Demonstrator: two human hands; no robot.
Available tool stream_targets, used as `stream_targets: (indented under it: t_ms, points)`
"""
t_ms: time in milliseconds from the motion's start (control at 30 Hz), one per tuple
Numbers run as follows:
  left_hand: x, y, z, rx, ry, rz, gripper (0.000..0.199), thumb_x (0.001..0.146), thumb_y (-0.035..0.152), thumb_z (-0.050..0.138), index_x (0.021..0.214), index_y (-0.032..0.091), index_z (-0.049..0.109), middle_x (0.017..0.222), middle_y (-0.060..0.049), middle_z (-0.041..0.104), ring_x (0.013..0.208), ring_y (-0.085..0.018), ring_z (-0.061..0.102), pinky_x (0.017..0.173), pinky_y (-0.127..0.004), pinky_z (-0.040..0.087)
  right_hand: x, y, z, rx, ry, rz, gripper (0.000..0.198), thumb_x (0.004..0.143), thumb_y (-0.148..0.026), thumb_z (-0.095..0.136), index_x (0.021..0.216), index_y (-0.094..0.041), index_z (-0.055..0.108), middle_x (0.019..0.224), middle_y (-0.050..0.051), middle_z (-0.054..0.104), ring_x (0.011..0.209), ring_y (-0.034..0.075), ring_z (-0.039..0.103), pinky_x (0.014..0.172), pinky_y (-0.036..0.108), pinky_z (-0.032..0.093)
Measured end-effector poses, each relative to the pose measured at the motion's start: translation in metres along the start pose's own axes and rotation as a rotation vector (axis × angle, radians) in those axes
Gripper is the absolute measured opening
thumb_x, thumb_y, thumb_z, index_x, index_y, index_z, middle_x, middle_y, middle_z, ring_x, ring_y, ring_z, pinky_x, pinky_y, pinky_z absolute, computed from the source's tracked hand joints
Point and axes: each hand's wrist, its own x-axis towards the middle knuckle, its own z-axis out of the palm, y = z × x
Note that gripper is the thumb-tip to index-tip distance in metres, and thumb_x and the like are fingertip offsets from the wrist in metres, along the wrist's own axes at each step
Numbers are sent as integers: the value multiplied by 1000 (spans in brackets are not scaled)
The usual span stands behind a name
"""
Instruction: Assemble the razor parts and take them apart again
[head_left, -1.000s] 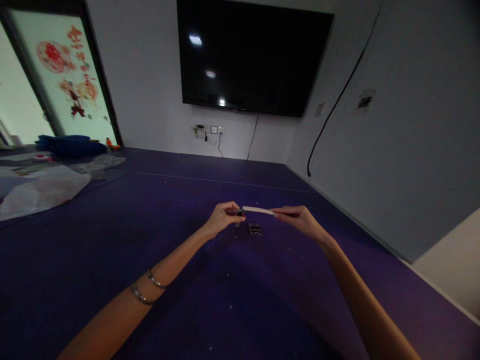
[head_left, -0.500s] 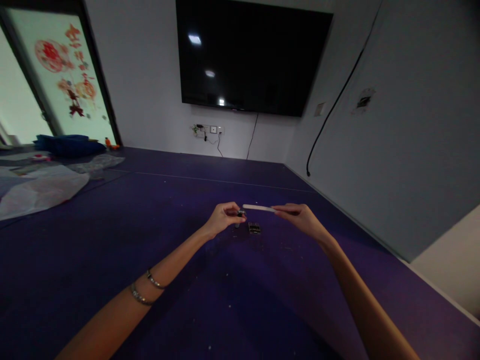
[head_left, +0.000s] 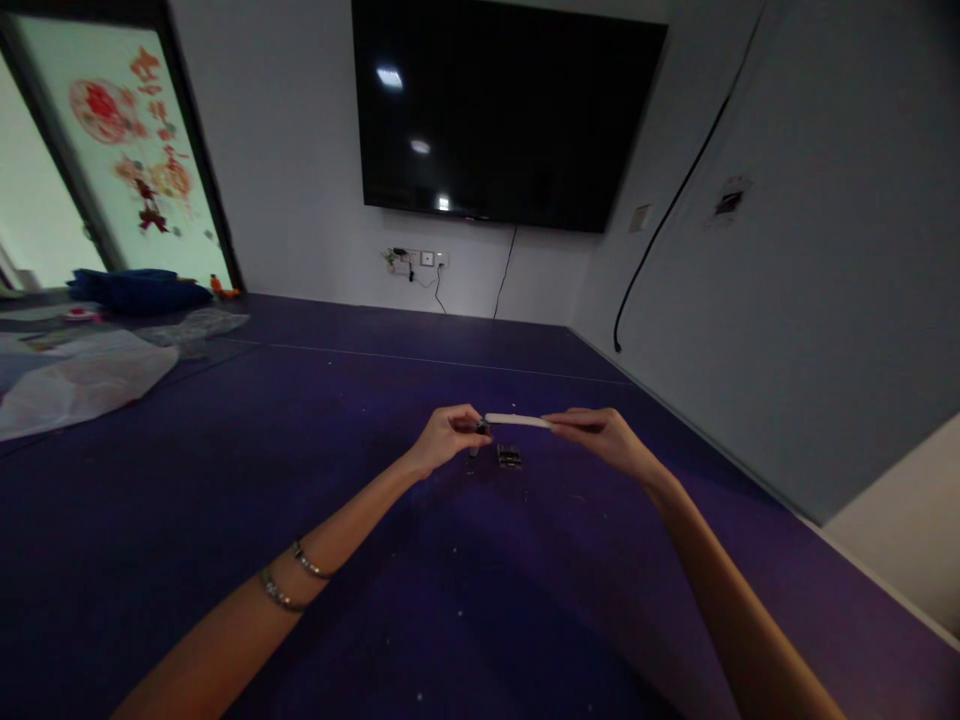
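Near the middle of the view, my left hand is closed, with a small dark, metallic-looking piece pinched between thumb and fingers. From my right hand, closed in a pinch, a thin white strip with a rounded tip points left. The strip's left end meets the small piece in the picture; whether they touch I cannot tell. Below the strip lies a small dark rectangular object with lighter bars, on the purple surface. A short greyish thing shows just under my left fingertips, too small to name.
Crumpled clear plastic sheeting lies at the far left, with a dark blue bundle behind it. A large black television hangs on the back wall. A black cable runs down the right wall. White specks dot the purple surface.
The white strip has tipped slightly downward at its left end, closing the gap to the small piece. Both hands stay almost in place.
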Motion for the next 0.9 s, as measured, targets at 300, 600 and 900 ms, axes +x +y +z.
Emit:
stream_targets:
  t_ms: [300, 600, 900]
  points:
    - [0, -1, 1, 8, 8, -22, 20, 56, 17, 74, 66, 14, 57, 68, -1, 64, 64, -11, 60, 63, -24, 45, 0, -5, 1, -48, 10, -16, 31, 77, -41, 58, 97, -22, 70, 83, 5, 68, 71, 17, 59, 62, 27, 44]
    - [1, -5, 0, -4, -9, -25, 20, 56, 17, 74, 66, 13, 57, 66, -1, 64, 61, -11, 59, 61, -25, 45, 0, -10, 3, -110, 27, -34, 29, 79, -40, 56, 98, -23, 70, 80, 5, 68, 70, 16, 58, 62, 28, 43]
    - [0, -4, 1, -15, -3, -44, 22, 59, 19, 72, 72, 13, 55, 67, -2, 64, 60, -13, 61, 60, -26, 47, 1, -1, 0, -18, 103, 53, 29, 75, -39, 59, 96, -23, 71, 90, 7, 70, 78, 19, 62, 70, 31, 46]
